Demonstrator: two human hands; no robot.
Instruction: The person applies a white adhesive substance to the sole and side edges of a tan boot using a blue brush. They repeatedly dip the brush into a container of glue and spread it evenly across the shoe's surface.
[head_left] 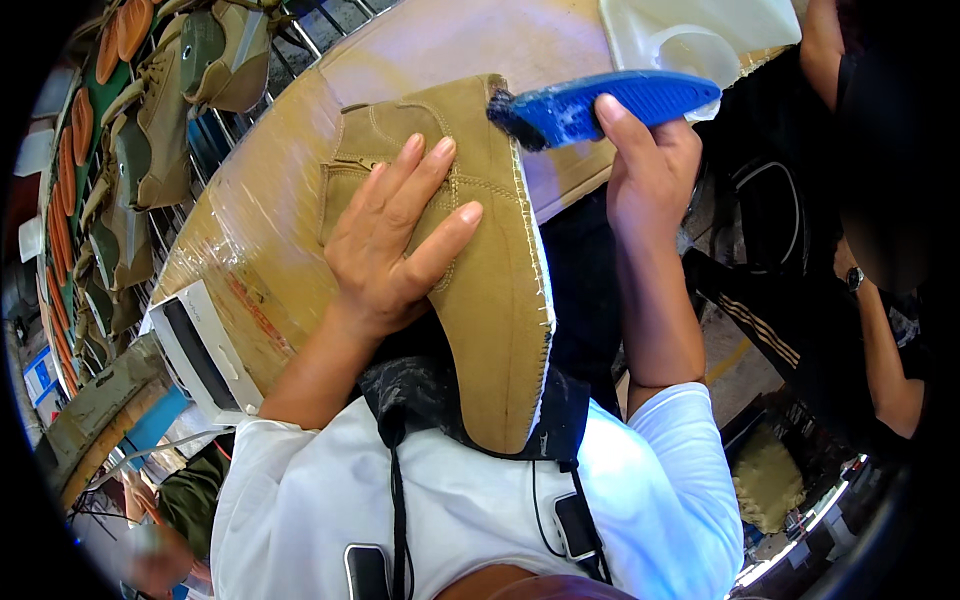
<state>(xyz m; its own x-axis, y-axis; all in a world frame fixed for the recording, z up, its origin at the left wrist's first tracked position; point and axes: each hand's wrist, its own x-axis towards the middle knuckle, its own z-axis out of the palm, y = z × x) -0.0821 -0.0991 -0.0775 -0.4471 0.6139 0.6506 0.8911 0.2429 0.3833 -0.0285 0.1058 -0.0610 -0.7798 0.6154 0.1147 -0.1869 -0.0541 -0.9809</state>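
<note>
As boot (495,290) lies under left grip (388,245) | brush (572,104) in right grip (648,165)

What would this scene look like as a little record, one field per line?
Left hand: fingers spread over a tan boot
Right hand: grip closed around a blue-handled brush
Bristles: dark, at the boot's far end
Boot: on its side, toe toward the person, pale stitching along its right edge
Behind: film-covered tabletop, translucent white container
Far left: tan shoes

Left hand (388,240) on tan boot (490,310), right hand (652,172) holding blue brush (645,93), perhaps touching boot
</note>
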